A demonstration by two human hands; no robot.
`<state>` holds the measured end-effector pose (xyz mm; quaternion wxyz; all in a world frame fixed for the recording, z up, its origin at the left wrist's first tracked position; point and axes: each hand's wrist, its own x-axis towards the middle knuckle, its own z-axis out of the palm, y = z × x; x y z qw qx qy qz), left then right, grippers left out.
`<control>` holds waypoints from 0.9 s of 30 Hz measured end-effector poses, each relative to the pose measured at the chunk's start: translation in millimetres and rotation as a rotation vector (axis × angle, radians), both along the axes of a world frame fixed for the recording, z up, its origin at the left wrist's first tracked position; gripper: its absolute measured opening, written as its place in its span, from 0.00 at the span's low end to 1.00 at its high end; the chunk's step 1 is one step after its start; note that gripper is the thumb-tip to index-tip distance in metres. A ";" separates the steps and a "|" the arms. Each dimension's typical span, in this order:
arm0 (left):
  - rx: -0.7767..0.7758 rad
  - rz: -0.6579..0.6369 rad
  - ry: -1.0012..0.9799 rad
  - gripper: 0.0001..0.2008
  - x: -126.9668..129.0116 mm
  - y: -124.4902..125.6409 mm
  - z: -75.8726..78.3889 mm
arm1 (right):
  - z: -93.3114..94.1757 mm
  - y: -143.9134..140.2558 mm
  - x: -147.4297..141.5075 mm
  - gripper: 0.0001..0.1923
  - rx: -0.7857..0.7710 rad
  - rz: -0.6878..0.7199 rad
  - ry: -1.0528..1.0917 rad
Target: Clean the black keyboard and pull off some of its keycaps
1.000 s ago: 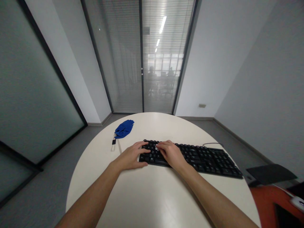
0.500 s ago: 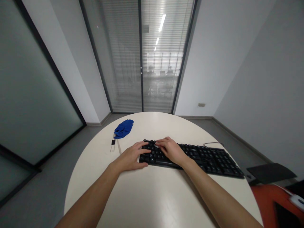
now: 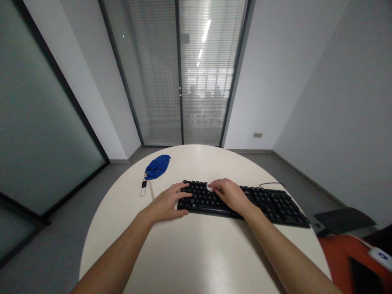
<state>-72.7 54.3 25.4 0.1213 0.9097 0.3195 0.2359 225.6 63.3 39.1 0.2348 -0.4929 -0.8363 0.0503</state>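
Note:
A black keyboard lies across the round white table. My left hand grips its left end, fingers on the keys and thumb at the front edge. My right hand rests on the keys just right of the left hand. Its fingertips press a small white piece onto the upper key rows; I cannot tell what the piece is.
A crumpled blue cloth lies at the table's far left, with a small black tag and a pale thin stick beside it. The keyboard cable loops behind the keyboard. A dark chair part and an orange surface are at the right.
My right hand has slid to the right along the keys with the white piece. The left hand stays at the keyboard's left end. The view has shifted slightly.

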 end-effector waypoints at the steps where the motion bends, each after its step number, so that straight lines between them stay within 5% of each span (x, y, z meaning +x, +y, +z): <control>1: 0.001 0.001 0.001 0.28 0.1 0.2 -0.4 | -1.3 -0.9 -1.4 0.13 0.006 -0.038 0.001; 8: 0.007 -0.004 -0.007 0.27 0.4 0.8 0.1 | -5.7 -7.0 -16.7 0.14 0.044 -0.098 -0.013; 27: -0.015 -0.008 -0.034 0.27 0.2 1.6 -1.5 | 0.8 5.7 -42.6 0.11 0.049 0.022 0.062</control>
